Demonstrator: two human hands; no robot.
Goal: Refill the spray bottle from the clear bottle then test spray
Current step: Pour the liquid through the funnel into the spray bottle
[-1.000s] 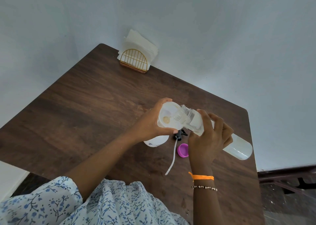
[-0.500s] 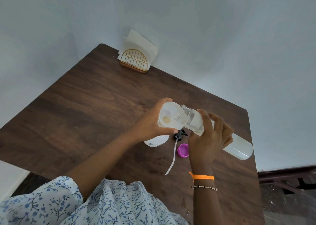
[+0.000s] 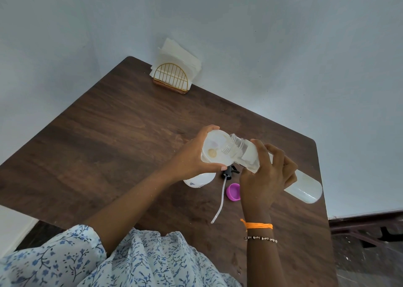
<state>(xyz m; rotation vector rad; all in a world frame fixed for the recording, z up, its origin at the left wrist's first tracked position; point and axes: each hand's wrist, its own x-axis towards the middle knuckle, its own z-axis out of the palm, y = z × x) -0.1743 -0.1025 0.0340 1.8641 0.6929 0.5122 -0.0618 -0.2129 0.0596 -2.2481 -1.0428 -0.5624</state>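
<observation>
My left grip [image 3: 192, 158] holds funnel [image 3: 214, 150] on spray bottle [image 3: 199, 178]; right grip [image 3: 265, 177] tilts clear bottle [image 3: 303, 188], neck over funnel, above counter [image 3: 109, 134].

Above table [image 3: 109, 147]: clear bottle [image 3: 305, 188] tilted, mouth over spray bottle [image 3: 214, 151] at left. Beneath them – trigger sprayer head [image 3: 227, 173], dip tube trailing nearward; cap [image 3: 233, 191] just right. Far edge – napkin holder [image 3: 171, 78].
</observation>
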